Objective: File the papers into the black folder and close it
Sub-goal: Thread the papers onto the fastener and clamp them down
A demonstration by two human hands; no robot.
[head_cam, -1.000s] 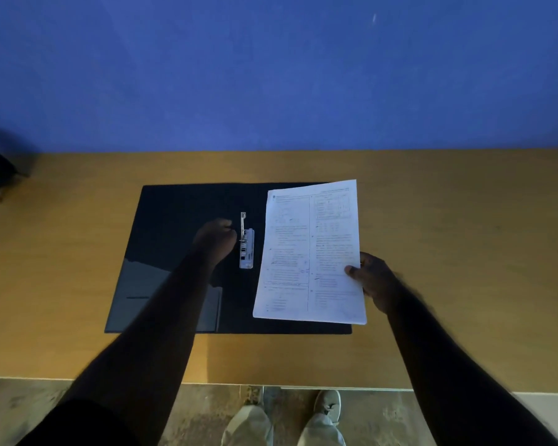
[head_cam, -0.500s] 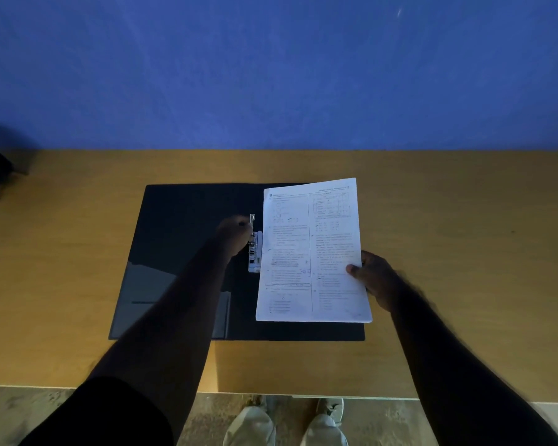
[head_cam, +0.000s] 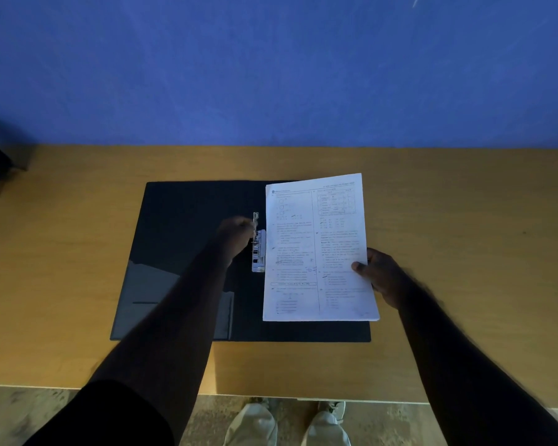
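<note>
While the left hand (head_cam: 236,235) pinches the silver metal spring clip (head_cam: 258,251) of the open black folder (head_cam: 187,239) on the wooden table (head_cam: 78,252), right hand (head_cam: 382,275) thumb-grips the thin white printed papers' (head_cam: 316,249) right edge over the folder's right half; light, floppy, probably needs edge support.

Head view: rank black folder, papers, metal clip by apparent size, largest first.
1. black folder, open flat on the table, widest by far.
2. papers, held by the right hand, covering most of the folder's right half.
3. metal clip, a small strip at the spine by the left hand.
</note>
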